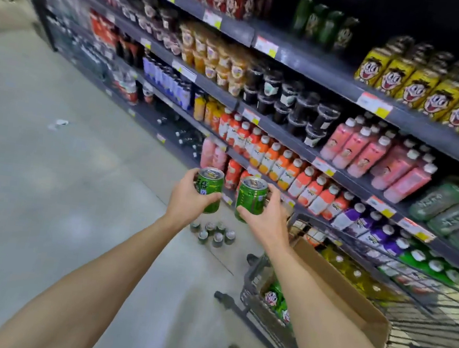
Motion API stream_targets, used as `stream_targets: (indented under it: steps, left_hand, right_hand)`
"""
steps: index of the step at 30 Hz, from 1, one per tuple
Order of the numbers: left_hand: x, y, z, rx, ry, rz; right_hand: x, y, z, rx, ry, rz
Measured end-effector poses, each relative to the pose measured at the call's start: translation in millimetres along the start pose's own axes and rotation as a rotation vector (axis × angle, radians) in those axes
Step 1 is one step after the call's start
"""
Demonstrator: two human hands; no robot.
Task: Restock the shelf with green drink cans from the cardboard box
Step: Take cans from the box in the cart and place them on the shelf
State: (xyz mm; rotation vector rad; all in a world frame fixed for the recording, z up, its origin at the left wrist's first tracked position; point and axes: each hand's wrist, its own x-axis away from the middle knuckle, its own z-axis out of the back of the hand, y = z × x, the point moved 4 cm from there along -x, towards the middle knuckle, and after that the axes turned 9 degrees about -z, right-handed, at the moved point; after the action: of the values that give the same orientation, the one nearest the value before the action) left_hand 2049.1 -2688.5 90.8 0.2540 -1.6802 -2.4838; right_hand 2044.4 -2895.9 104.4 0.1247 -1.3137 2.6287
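Arms stretched forward, my left hand (187, 197) and right hand (267, 217) each wrap fingers around an upright green can, left (208, 190), right (250, 198).

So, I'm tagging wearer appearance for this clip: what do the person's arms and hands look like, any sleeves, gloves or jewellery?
Both arms are bare from the bottom of the picture to the wrist, with no sleeves in view. The left hand and right hand wear no gloves, and no watch, bracelet or ring shows on either.

Left hand (190, 198), right hand (267, 219) apparently gripping.
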Motion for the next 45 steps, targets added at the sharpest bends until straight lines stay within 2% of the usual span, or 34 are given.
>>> stream_targets:
  steps: [6, 13, 21, 28, 32, 45]
  left_hand:
    - [-35, -4, 59, -0.002, 0.067, -0.015]
    - [-94, -34, 93, 0.007, 0.127, 0.044]
    - [-214, -31, 118, -0.119, 0.073, 0.034]
    - [-309, -1, 107, -0.145, 0.025, -0.065]
    - [-366, 25, 87, -0.159, -0.074, -0.158]
    - [-523, 129, -19, -0.037, -0.364, -0.516]
  right_hand:
    - [-29, -57, -42, -0.013, -0.039, 0.1]
    - [-95, -106, -96, -0.046, -0.041, 0.157]
    - [-202, -154, -128, -0.097, -0.01, 0.154]
    - [-265, -182, -115, -0.104, 0.022, 0.142]
    - [-304, -190, -91, -0.104, 0.095, 0.124]
    - [-389, -222, 20, -0.09, 0.523, 0.012]
